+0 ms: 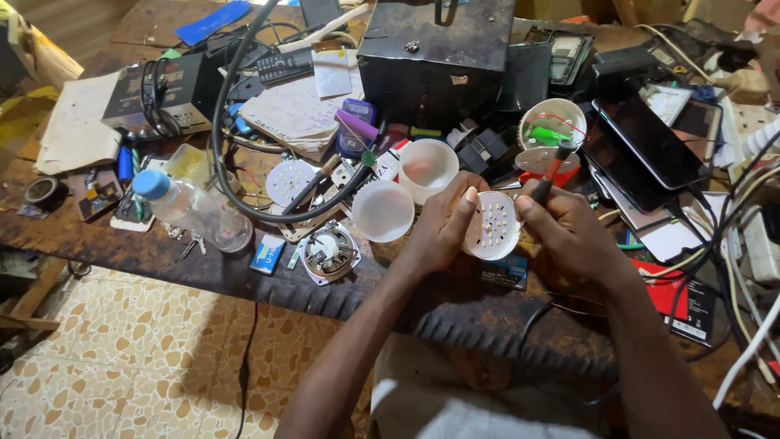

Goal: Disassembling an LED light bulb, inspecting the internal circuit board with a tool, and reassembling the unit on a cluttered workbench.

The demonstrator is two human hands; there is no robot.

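Round white LED board [493, 225] between both hands

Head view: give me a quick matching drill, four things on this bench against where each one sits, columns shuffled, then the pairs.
Things
1. round LED board
2. plastic bottle
3. black metal box
4. roll of tape

Places
A. far left edge of the bench
B. lying on its side, left of the white domes
C. held between the left hand and the right hand
D. standing at the back, middle of the bench

Pairs: 1-C, 2-B, 3-D, 4-A
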